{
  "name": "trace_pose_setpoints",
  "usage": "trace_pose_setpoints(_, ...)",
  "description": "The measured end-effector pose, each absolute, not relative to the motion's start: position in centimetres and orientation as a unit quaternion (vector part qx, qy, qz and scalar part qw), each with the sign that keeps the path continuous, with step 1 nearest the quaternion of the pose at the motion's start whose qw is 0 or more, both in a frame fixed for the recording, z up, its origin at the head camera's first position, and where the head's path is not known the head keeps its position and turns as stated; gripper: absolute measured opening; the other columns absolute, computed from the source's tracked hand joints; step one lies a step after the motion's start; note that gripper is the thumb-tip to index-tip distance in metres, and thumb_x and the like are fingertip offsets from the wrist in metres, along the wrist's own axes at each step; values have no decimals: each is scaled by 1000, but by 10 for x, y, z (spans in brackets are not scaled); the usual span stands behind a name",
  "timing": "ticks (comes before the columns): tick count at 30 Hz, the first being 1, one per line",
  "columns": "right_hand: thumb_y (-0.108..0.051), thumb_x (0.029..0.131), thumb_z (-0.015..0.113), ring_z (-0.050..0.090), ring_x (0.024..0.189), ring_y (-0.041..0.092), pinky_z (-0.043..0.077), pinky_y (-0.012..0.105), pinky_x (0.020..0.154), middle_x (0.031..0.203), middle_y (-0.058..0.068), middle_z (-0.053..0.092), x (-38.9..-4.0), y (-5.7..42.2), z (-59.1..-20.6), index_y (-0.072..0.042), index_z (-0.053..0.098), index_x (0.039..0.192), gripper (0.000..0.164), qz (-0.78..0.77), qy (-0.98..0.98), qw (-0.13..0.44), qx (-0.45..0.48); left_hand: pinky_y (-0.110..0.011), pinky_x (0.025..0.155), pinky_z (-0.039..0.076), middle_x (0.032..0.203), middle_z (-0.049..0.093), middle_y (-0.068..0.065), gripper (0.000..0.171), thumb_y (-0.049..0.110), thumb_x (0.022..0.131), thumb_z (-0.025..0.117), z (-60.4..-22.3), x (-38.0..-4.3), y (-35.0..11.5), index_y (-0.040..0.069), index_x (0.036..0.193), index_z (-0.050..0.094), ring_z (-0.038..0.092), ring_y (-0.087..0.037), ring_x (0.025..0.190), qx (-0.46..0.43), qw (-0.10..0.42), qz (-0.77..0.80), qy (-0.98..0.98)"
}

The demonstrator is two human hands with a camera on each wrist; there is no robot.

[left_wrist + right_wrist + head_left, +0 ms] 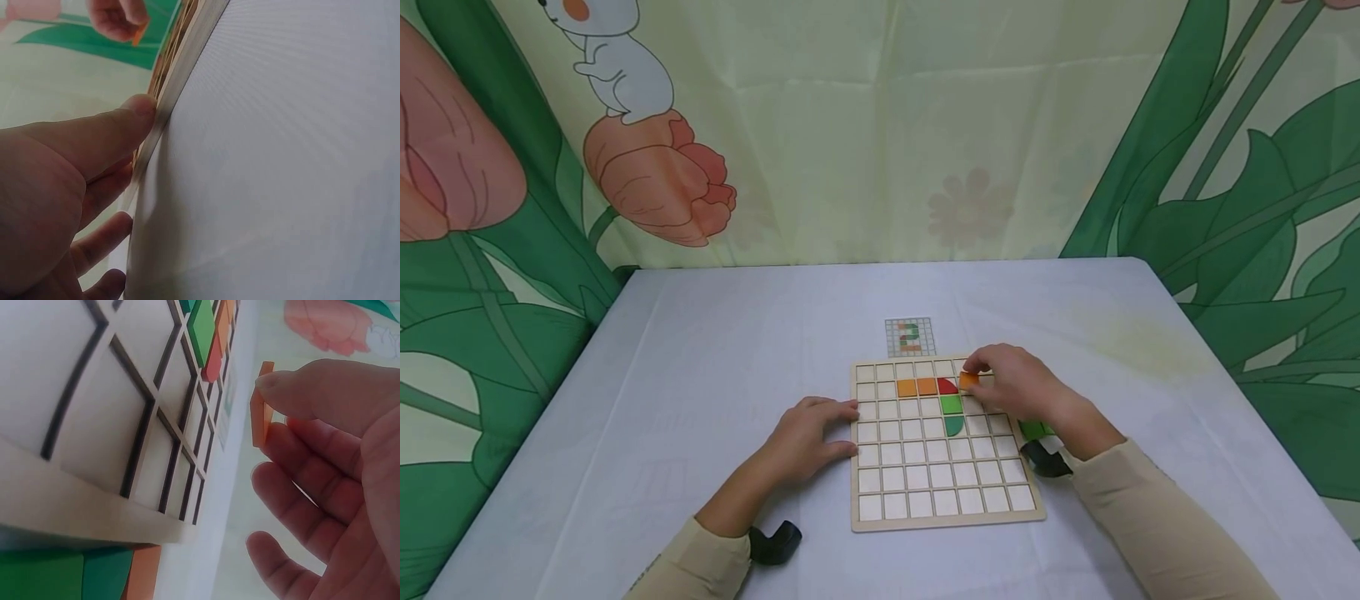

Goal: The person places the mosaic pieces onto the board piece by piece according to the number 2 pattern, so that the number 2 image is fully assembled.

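A wooden grid board [947,525] with pale square cells lies on the table. Two orange square tiles [917,387], a red rounded tile [948,387], a light green square [951,404] and a dark green rounded tile [954,425] sit in its upper cells. My right hand [1018,383] pinches another orange tile [257,419] between thumb and fingers, above the board's upper right. In the right wrist view this tile is apart from the board. Along the board's left edge my left hand [805,437] touches the rim with thumb and fingertips, fingers loosely extended.
Behind the board lies a small gridded pattern card [910,337]. Green tiles [1036,429] rest just right of the board, partly hidden by my right wrist; an orange tile [144,572] shows beside them. A white cloth [737,333] covers the table, with a printed curtain [880,167] behind.
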State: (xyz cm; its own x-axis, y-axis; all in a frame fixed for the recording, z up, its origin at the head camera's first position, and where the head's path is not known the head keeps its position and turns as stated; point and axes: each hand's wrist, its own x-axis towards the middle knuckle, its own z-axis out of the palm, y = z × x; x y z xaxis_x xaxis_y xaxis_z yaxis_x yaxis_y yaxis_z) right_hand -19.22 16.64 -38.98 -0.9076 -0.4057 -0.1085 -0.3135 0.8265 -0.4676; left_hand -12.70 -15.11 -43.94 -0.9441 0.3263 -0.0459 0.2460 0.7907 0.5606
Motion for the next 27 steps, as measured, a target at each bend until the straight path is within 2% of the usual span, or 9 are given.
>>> trace_pose_setpoints(6,-17,90,71,58,103,28,49,48,95,110,8,68,-190,160,-390,-4,70,113,26,-227,948,111,-193,-49,103,41,136,62,10,43,21,82,84,-438,-127,-150,16,123,70,49,-25,128,149,69,285,944)
trace_pose_setpoints(11,-16,89,72,57,95,24,51,44,87,102,2,68,-188,153,-392,-8,73,107,20,-228,942,115,-216,-50,104,40,137,61,10,44,22,82,84,-437,-127,-150,16,124,70,48,-25,129,147,72,286,944)
trace_pose_setpoints(17,-13,88,71,61,98,23,51,43,87,100,-2,70,-184,146,-395,-9,73,104,17,-222,934,105,-260,-49,103,41,136,61,11,44,22,82,85,-438,-127,-150,16,123,71,49,-25,128,146,72,288,944)
trace_pose_setpoints(27,-21,89,76,58,91,16,50,38,83,95,-8,66,-177,139,-403,-14,71,99,13,-197,922,84,-323,-50,104,40,137,61,10,43,22,83,84,-439,-127,-150,17,123,70,48,-26,129,149,73,291,942)
